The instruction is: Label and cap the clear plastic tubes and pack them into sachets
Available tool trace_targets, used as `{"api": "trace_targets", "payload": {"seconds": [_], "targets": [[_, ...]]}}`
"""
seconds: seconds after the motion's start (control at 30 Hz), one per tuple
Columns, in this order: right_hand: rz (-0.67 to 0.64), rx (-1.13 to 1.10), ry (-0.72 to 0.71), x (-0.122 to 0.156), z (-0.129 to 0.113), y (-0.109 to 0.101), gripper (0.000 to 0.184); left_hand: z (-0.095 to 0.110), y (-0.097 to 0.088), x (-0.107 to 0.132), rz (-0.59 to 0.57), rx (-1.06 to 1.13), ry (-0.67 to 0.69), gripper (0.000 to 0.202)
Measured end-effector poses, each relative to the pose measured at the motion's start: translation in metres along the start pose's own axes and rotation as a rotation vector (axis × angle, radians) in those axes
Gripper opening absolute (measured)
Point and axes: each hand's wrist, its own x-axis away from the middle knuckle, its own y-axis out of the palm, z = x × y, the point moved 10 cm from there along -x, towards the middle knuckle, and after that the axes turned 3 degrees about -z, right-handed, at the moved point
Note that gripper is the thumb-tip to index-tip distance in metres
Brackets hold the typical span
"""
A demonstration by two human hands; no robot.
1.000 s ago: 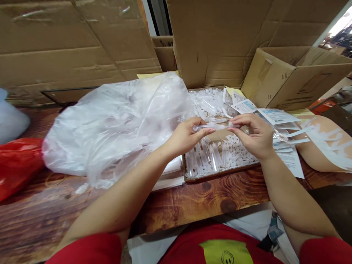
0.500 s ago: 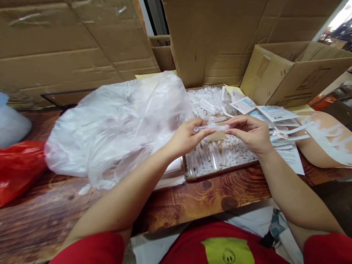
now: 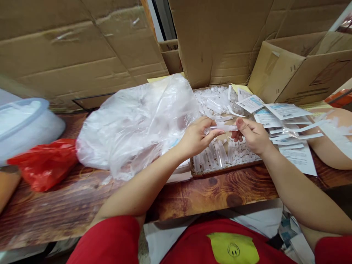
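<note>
A clear plastic tube [image 3: 222,128] lies level between my two hands, above a shallow cardboard tray [image 3: 228,169]. My left hand [image 3: 196,134] grips the tube near its left end, thumb along the side. At the right end, the thumb and curled fingers of my right hand [image 3: 251,135] close on the tube's tip; a small cap there is too blurred to make out surely. Below, several clear tubes [image 3: 220,153] lie side by side in the tray's front left. Small white pieces [image 3: 244,153] fill its front right. More clear plastic parts [image 3: 213,99] are heaped at the back.
A large plastic bag [image 3: 132,121] lies left of the tray. Farther left are a red bag [image 3: 45,161] and a pale blue tub [image 3: 41,121]. Printed packets [image 3: 286,110] and white strips [image 3: 338,135] lie to the right. An open cardboard box [image 3: 291,73] stands behind them.
The camera view has turned left, bringing the tub into sight. My right hand has turned at the tube's right end, its fingers now curled under. My left hand still holds the tube.
</note>
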Motion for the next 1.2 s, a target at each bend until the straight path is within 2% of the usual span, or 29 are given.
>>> {"api": "trace_targets", "payload": {"seconds": [0.1,0.23,0.37,0.47,0.53,0.8,0.87,0.93,1.07,1.13,1.2], "targets": [[-0.022,-0.028,-0.095,0.001,-0.012,-0.002,0.059,-0.003,0.003,0.0,-0.008,0.026,-0.047,0.031],[-0.076,0.055,-0.003,0.001,-0.002,0.001,0.062,-0.005,0.005,0.0,-0.019,0.039,-0.087,0.035],[-0.078,0.109,-0.056,0.001,-0.007,0.0,0.068,-0.007,0.008,0.001,-0.03,0.088,-0.129,0.039],[-0.102,0.18,-0.026,0.002,-0.005,0.003,0.068,-0.008,0.011,0.001,-0.047,0.133,-0.158,0.04],[-0.089,0.182,-0.074,0.002,-0.01,0.003,0.07,-0.008,0.012,0.001,-0.055,0.159,-0.183,0.04],[-0.089,0.221,-0.125,0.002,-0.014,0.004,0.055,-0.009,0.013,0.001,-0.069,0.193,-0.208,0.037],[-0.098,0.234,-0.128,0.002,-0.015,0.005,0.052,-0.01,0.012,0.0,-0.069,0.174,-0.175,0.04],[-0.121,0.197,-0.065,0.002,-0.009,0.008,0.057,-0.003,0.007,-0.001,-0.057,0.096,-0.064,0.041],[-0.202,-0.114,0.203,0.003,0.019,0.022,0.067,0.017,0.002,0.001,-0.043,-0.195,0.173,0.046],[-0.225,-0.219,0.317,0.005,0.031,0.028,0.067,0.02,0.004,0.003,-0.057,-0.318,0.221,0.048],[-0.227,-0.255,0.348,0.004,0.035,0.029,0.065,0.019,0.007,0.002,-0.068,-0.373,0.245,0.049]]}}
